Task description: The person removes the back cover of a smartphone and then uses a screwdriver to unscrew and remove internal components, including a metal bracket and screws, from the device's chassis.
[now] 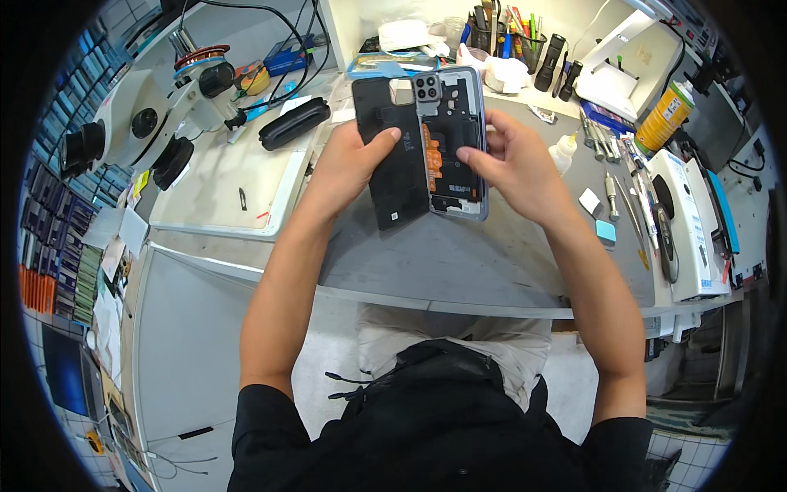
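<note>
Above the grey bench mat, my left hand (358,161) grips a dark phone back cover (392,184), thumb on its inner face and fingers behind it. The cover has a cut-out near its top. Right beside it, my right hand (518,164) holds an opened smartphone (455,148) by its right edge, thumb over the inside. The phone shows a camera block at its upper left, black inner shielding and an orange flex strip along its left side. Cover and phone meet or overlap along their adjoining edges; whether anything joins them I cannot tell.
A microscope (135,123) stands at the left by a white tray (221,209) and a black case (293,123). Tweezers and screwdrivers (611,193) lie at the right, near a yellow spray can (666,117), a small white bottle (562,153) and a white device (684,225).
</note>
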A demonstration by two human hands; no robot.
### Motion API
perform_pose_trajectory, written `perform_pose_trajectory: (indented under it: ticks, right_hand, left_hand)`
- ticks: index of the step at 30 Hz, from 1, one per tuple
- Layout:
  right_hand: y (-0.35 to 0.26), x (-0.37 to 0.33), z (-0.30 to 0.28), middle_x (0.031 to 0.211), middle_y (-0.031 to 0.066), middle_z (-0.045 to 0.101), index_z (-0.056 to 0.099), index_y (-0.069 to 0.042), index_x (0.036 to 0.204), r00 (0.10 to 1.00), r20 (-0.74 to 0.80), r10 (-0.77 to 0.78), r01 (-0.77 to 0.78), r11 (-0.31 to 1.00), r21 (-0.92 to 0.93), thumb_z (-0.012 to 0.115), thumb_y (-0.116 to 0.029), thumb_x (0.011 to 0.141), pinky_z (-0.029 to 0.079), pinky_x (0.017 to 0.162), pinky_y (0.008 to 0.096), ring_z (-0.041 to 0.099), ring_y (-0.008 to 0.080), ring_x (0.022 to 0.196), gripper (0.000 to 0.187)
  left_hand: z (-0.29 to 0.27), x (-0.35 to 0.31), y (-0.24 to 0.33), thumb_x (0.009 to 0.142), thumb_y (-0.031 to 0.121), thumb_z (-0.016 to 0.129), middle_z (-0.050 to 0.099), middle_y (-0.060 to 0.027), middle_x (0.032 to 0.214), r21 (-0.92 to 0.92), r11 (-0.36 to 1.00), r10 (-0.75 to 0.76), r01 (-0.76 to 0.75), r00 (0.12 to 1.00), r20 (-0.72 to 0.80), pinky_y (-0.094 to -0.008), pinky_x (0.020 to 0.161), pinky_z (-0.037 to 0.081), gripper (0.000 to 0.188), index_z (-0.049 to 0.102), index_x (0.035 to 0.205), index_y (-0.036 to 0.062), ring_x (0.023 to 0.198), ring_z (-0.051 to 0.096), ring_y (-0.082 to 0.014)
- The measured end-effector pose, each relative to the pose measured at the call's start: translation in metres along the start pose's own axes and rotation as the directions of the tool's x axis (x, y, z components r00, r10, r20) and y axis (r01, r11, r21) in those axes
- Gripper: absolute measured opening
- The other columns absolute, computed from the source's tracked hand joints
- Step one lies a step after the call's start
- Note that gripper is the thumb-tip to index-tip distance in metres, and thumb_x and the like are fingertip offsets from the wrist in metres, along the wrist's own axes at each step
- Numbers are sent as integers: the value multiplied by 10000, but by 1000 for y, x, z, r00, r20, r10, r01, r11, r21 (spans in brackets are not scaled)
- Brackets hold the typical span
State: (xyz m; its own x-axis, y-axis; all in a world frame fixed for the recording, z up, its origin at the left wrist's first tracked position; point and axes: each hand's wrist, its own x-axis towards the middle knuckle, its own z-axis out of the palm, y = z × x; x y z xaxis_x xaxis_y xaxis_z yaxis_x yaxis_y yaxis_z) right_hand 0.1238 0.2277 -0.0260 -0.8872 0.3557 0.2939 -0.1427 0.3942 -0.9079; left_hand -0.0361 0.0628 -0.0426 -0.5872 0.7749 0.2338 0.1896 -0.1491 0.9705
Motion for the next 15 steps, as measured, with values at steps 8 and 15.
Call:
perform_pose_trajectory:
  ticks: [8,15]
  right_hand:
    - [8,-24,-1,913,81,744,542,19,1258,974,-4,228,-226,965,133,611,-40,970,541,608,255,700,105,781,302]
    - [15,-41,-9,957,46,743,560,-28,1292,958,75,277,-286,944,166,642,-128,980,563,586,211,699,70,770,337]
  left_hand:
    - [7,-32,13,910,47,662,738,-90,1028,81,976,-214,204,967,138,-290,822,554,260,686,1149,-53,910,682,-132]
    - [3,-39,14,922,76,662,727,-88,1075,65,943,-331,325,920,211,-279,868,540,285,674,1177,-49,944,672,-126]
